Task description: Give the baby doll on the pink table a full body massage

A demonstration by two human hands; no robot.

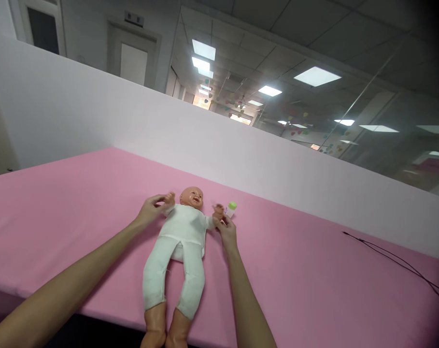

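A baby doll [185,227] with a white cloth body lies on its back on the pink table, its head toward the wall and its feet at the near edge. My left hand [152,210] is closed on the doll's hand at the left of its head. On the other side, my right hand [227,232] grips the doll's other forearm near the wrist. Both doll arms are spread outward. Just beyond my right hand is a small bottle [231,209] with a green cap.
The pink table [295,280] meets a white low wall [205,140] at its back. A black cable [386,256] lies at the right. Above the wall, a glass pane shows ceiling lights. The near table edge runs below the doll's legs.
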